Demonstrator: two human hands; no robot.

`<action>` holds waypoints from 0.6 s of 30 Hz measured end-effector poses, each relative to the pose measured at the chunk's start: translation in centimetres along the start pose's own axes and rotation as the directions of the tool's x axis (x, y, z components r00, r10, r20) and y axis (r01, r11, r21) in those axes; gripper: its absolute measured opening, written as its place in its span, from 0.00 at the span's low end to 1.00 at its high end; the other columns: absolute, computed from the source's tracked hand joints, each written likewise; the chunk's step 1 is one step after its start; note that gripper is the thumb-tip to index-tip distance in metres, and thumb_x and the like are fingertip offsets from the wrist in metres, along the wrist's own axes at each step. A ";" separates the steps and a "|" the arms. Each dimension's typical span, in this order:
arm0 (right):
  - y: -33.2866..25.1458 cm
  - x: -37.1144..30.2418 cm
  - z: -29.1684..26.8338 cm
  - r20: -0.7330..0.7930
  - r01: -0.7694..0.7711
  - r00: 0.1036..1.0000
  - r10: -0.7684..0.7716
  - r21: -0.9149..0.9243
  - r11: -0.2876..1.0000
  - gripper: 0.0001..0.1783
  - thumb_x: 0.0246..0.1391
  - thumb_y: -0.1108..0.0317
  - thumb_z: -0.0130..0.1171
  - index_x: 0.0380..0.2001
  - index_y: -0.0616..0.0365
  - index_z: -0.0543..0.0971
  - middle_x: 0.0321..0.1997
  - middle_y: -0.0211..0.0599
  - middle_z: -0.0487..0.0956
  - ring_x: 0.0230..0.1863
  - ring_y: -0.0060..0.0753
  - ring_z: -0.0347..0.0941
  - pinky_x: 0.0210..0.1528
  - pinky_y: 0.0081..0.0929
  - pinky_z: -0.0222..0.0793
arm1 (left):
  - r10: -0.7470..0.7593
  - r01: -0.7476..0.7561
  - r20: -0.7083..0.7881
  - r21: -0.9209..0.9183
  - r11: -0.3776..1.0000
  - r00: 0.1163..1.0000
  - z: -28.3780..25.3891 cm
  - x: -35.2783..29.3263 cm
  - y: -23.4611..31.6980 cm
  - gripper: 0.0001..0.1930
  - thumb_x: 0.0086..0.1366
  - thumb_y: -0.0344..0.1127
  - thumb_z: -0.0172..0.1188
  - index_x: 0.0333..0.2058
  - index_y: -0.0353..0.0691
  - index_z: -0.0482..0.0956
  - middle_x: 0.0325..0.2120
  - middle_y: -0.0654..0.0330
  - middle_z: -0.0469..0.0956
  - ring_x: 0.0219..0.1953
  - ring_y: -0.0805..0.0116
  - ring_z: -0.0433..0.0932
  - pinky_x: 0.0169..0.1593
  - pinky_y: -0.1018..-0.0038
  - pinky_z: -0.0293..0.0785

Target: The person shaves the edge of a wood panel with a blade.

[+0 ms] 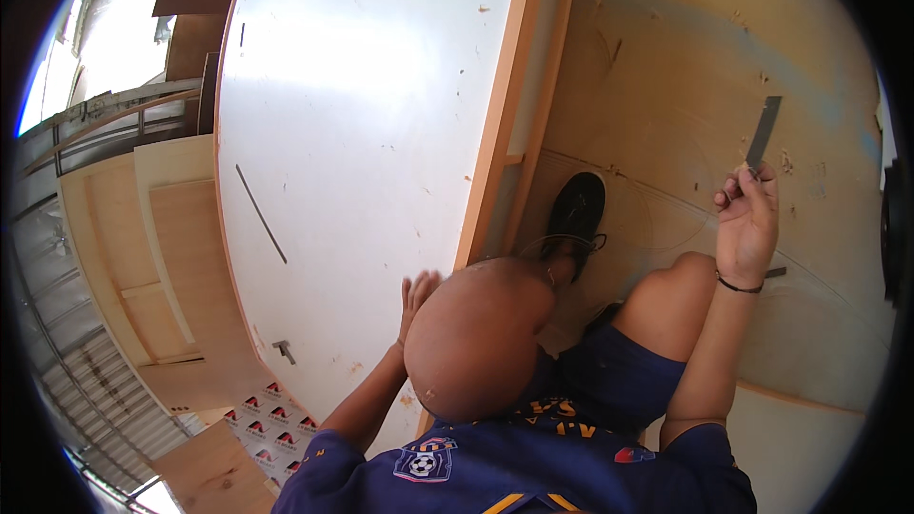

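Observation:
My right hand [747, 224] is raised at the right, its fingers pinched on the lower end of a flat grey metal strip [764, 128] that points upward. A dark band circles that wrist. My left hand [416, 297] lies on the white panel [381, 133] near its wooden edge, fingers stretched out and holding nothing visible. My bent knee covers part of that hand. Farther left on the panel lie a long thin dark strip [261, 214] and a small grey metal piece [285, 352] whose kind I cannot make out.
A raised wooden frame edge [495, 124] runs along the panel's right side. My black shoe [577, 205] stands on the brownish floor [666, 67], among scattered shavings. Wooden boards [181, 247] lean at the left, with a printed sheet [271, 424] near the lower left.

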State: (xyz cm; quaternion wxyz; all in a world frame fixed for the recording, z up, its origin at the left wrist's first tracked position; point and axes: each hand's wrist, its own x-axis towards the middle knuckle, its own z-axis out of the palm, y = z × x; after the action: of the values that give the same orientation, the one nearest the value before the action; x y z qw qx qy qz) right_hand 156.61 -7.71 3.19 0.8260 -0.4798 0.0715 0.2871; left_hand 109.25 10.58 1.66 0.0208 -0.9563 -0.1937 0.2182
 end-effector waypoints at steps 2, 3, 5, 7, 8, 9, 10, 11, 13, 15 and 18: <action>0.2 -0.5 1.1 0.065 -0.020 0.998 0.021 -0.004 1.000 0.09 0.59 0.71 0.54 0.44 0.55 0.71 0.34 0.26 0.73 0.35 0.20 0.66 0.37 0.23 0.63 | -0.169 0.002 -0.350 -0.429 0.903 0.921 -1.8 4.5 -0.5 0.30 0.59 0.48 0.63 0.57 0.42 0.67 0.65 0.48 0.57 0.68 0.45 0.52 0.69 0.43 0.38; 0.0 -0.7 1.2 0.075 -0.024 0.997 0.024 -0.013 1.000 0.09 0.59 0.72 0.54 0.44 0.55 0.71 0.34 0.26 0.73 0.35 0.20 0.66 0.37 0.23 0.62 | -0.285 0.056 -0.324 -0.567 0.822 0.902 -5.5 8.2 0.9 0.27 0.56 0.46 0.66 0.51 0.44 0.70 0.64 0.48 0.58 0.68 0.45 0.54 0.68 0.42 0.38; 0.1 -0.8 1.7 0.123 -0.043 0.991 0.043 0.000 0.999 0.09 0.60 0.72 0.53 0.44 0.55 0.70 0.34 0.27 0.73 0.35 0.20 0.66 0.37 0.23 0.62 | -0.164 -0.008 -0.327 -0.466 0.885 0.931 -6.4 9.5 -0.6 0.29 0.52 0.50 0.68 0.50 0.45 0.72 0.63 0.49 0.60 0.67 0.47 0.56 0.68 0.41 0.38; 0.1 -0.3 1.3 0.113 -0.088 0.990 0.085 0.020 0.996 0.10 0.60 0.72 0.53 0.44 0.55 0.70 0.35 0.27 0.73 0.35 0.20 0.66 0.36 0.23 0.62 | -0.123 -0.050 -0.328 -0.472 0.880 0.936 -7.2 9.5 -1.1 0.29 0.50 0.52 0.69 0.48 0.45 0.73 0.62 0.50 0.61 0.67 0.47 0.56 0.68 0.41 0.39; 0.1 -0.3 1.1 0.101 -0.102 0.990 0.099 0.029 0.994 0.10 0.59 0.72 0.53 0.44 0.55 0.70 0.35 0.28 0.73 0.35 0.20 0.66 0.36 0.22 0.62 | -0.122 -0.039 -0.315 -0.460 0.887 0.941 -7.4 9.8 -1.2 0.31 0.48 0.53 0.70 0.48 0.45 0.73 0.61 0.50 0.62 0.66 0.47 0.58 0.67 0.40 0.40; 0.2 -0.3 0.7 0.095 -0.104 0.990 0.100 0.032 0.994 0.10 0.60 0.72 0.53 0.44 0.55 0.70 0.35 0.28 0.73 0.35 0.20 0.66 0.36 0.22 0.62 | -0.118 -0.044 -0.312 -0.466 0.884 0.943 -7.7 10.0 -1.2 0.30 0.49 0.52 0.70 0.47 0.44 0.73 0.60 0.50 0.63 0.65 0.47 0.58 0.67 0.41 0.41; 0.3 -0.3 0.1 0.090 -0.105 0.991 0.101 0.035 0.994 0.10 0.60 0.72 0.53 0.44 0.55 0.70 0.35 0.28 0.73 0.35 0.20 0.66 0.36 0.23 0.62 | -0.115 -0.048 -0.309 -0.473 0.880 0.944 -8.1 10.1 -1.1 0.29 0.49 0.51 0.70 0.47 0.44 0.73 0.60 0.50 0.63 0.65 0.46 0.59 0.66 0.41 0.42; 0.2 -0.2 -0.1 0.091 -0.100 0.991 0.096 0.038 0.994 0.10 0.60 0.72 0.53 0.45 0.55 0.70 0.35 0.28 0.73 0.36 0.20 0.66 0.37 0.23 0.62 | -0.114 -0.054 -0.315 -0.479 0.876 0.942 -8.4 10.5 -1.0 0.28 0.49 0.50 0.69 0.47 0.44 0.74 0.60 0.50 0.64 0.64 0.46 0.59 0.66 0.41 0.42; 0.3 -0.3 0.4 0.110 -0.114 0.988 0.111 0.028 0.993 0.11 0.59 0.73 0.54 0.45 0.56 0.70 0.36 0.29 0.74 0.36 0.21 0.68 0.37 0.22 0.64 | -0.201 -0.040 -0.341 -0.584 0.810 0.918 -8.8 11.6 -1.0 0.26 0.50 0.47 0.69 0.46 0.43 0.74 0.59 0.50 0.65 0.64 0.46 0.60 0.65 0.42 0.44; 0.3 -0.8 1.5 0.130 -0.113 0.985 0.114 -0.019 0.993 0.12 0.58 0.74 0.55 0.45 0.56 0.70 0.36 0.30 0.75 0.36 0.22 0.70 0.38 0.22 0.66 | -0.244 -0.035 -0.367 -0.612 0.790 0.898 -9.4 14.1 -0.7 0.25 0.51 0.45 0.68 0.46 0.41 0.74 0.57 0.50 0.66 0.63 0.46 0.61 0.64 0.44 0.47; 1.6 -0.7 4.0 0.194 -0.107 0.974 0.118 -0.070 0.992 0.12 0.56 0.76 0.57 0.44 0.58 0.71 0.36 0.31 0.76 0.35 0.24 0.73 0.37 0.22 0.70 | -0.254 -0.033 -0.441 -0.547 0.837 0.861 -11.3 19.7 -0.5 0.25 0.50 0.42 0.67 0.46 0.40 0.74 0.54 0.51 0.68 0.60 0.46 0.63 0.61 0.48 0.52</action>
State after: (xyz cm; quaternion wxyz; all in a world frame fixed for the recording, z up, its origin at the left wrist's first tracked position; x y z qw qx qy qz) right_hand 154.52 -4.08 4.32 0.7969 -0.4682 0.0074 0.3817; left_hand 130.25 19.03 3.81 -0.1854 -0.9331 -0.2917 -0.0996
